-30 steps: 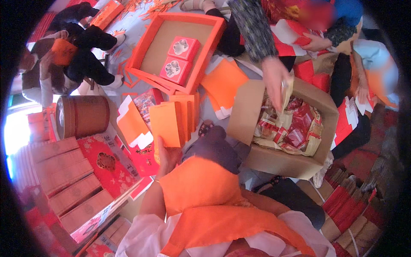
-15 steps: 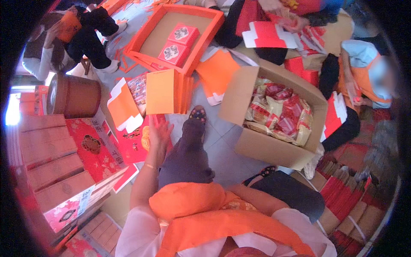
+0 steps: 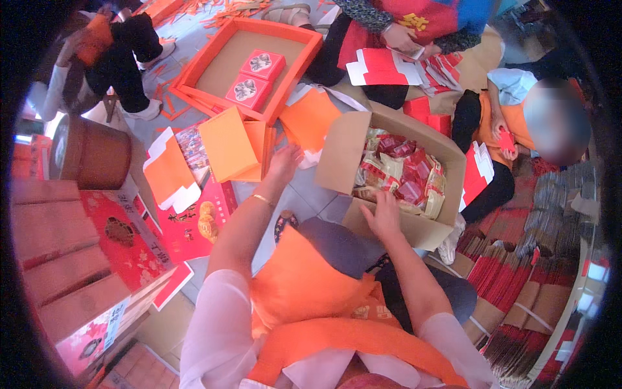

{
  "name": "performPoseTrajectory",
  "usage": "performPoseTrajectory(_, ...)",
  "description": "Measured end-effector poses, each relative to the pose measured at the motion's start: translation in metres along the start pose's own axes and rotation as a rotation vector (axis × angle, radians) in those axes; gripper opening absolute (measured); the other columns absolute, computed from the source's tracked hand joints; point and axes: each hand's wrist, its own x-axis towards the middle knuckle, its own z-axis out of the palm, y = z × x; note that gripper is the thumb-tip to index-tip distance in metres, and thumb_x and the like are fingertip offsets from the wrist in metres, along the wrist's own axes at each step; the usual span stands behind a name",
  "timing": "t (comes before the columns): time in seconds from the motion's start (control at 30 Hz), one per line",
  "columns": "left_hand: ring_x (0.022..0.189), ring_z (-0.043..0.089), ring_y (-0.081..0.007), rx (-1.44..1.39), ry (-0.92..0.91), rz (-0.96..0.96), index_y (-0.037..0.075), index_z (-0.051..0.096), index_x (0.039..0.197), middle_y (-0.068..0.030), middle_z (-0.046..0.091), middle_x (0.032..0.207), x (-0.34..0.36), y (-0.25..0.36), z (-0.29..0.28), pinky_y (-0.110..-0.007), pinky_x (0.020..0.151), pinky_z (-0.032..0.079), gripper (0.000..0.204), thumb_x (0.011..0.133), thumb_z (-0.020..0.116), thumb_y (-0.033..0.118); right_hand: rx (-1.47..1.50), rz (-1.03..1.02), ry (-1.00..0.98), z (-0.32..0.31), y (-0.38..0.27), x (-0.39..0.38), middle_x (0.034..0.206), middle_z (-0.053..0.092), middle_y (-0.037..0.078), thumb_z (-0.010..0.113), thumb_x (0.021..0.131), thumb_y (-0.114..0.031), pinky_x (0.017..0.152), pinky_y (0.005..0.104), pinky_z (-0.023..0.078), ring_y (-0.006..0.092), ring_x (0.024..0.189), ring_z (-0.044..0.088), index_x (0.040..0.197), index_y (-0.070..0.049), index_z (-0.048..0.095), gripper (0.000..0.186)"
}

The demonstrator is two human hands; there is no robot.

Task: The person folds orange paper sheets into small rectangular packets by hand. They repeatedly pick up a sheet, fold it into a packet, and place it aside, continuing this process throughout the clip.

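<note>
My left hand (image 3: 285, 162) is stretched forward, fingers apart, beside a stack of folded orange boxes (image 3: 227, 142). I see nothing gripped in it. My right hand (image 3: 385, 214) has loosely bent, parted fingers at the near-left side of an open brown carton (image 3: 338, 155), which holds red and cream packets (image 3: 411, 181). Beyond my left hand lie flat orange sheets (image 3: 304, 123) with white flaps. To its left are another orange piece (image 3: 167, 175) with white flaps and a red printed box (image 3: 181, 227). An orange apron (image 3: 304, 279) covers my lap.
Red cartons (image 3: 52, 240) pile at left by a brown round container (image 3: 94, 155). An orange tray (image 3: 214, 71) holds two small red boxes. Co-workers sit around: dark trousers (image 3: 116, 84), hands (image 3: 405, 42) with red card, orange apron (image 3: 486, 123). Bundled flattened stock (image 3: 518, 272) lines the right.
My left hand has moved forward and rightward. My right hand has come up from my lap to the carton. A co-worker's arm has withdrawn from the carton since one second ago.
</note>
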Motion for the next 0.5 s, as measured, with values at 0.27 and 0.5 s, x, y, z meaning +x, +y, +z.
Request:
performPoseTrajectory(0.27, 0.113, 0.055, -0.026, 0.324, 0.282, 0.263, -0.001, 0.05, 0.127, -0.016, 0.057, 0.117, 0.113, -0.087, -0.036, -0.043, 0.095, 0.047, 0.049, 0.089, 0.065, 0.025, -0.242, -0.144, -0.22, 0.006, 0.059, -0.013, 0.091, 0.055, 0.011, 0.082, 0.068, -0.024, 0.08, 0.0452, 0.048, 0.033, 0.093, 0.057, 0.092, -0.008, 0.059, 0.037)
performPoseTrajectory(0.5, 0.128, 0.045, -0.0406, 1.275, 0.603, 0.036, -0.004, 0.031, 0.146, -0.0295, 0.04, 0.139, 0.123, -0.078, 0.003, -0.044, 0.108, 0.039, 0.096, 0.077, 0.076, 0.045, -0.288, -0.102, -0.218, 0.005, 0.06, -0.011, 0.088, 0.056, 0.009, 0.079, 0.071, -0.029, 0.079, 0.0461, 0.048, 0.0313, 0.091, 0.059, 0.092, -0.01, 0.062, 0.033)
